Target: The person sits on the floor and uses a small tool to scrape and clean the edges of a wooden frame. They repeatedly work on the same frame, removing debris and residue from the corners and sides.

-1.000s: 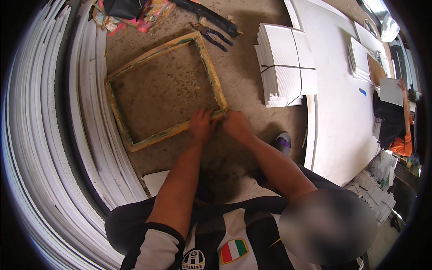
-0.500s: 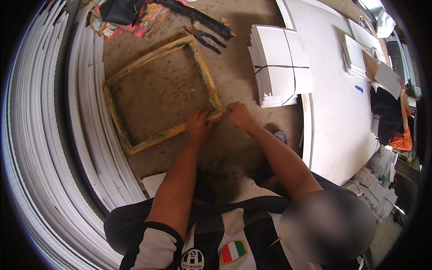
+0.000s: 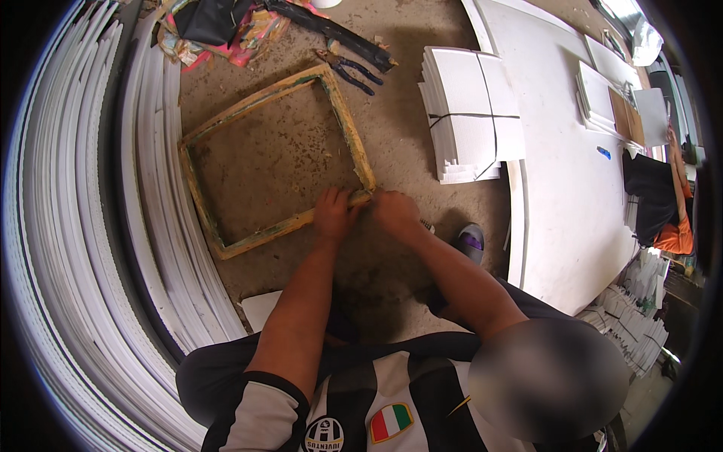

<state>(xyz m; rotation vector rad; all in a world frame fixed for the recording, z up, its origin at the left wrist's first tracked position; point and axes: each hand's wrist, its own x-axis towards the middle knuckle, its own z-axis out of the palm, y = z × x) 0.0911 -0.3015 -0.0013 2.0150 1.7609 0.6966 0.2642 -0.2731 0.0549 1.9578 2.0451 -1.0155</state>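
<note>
Dusty brown dirt floor [image 3: 422, 98] across the middle of the frame, hemmed on the left by a long curved stack of white strips [image 3: 90, 248] and on the right by a large white flat board [image 3: 565, 181]. In the centre, lying flat on the floor: a square yellowish wooden frame [image 3: 199, 192] with worn, stained edges. At its lower right corner, the left hand [image 3: 333, 213], fingers curled down onto the frame's lower rail, gripping it. Just beside, the right hand [image 3: 395, 212], also curled and pressed against the same corner; whether closed fully around the wood cannot be told. Above the frame's top right corner, dark-handled pliers [image 3: 350, 69] on the floor. To the right of those, a tied bundle of white corrugated sheets [image 3: 471, 113]. In the upper left, a crumpled heap of black and pink material [image 3: 218, 26]. Near the right forearm, the toe of a grey and purple shoe [image 3: 471, 241].
</note>
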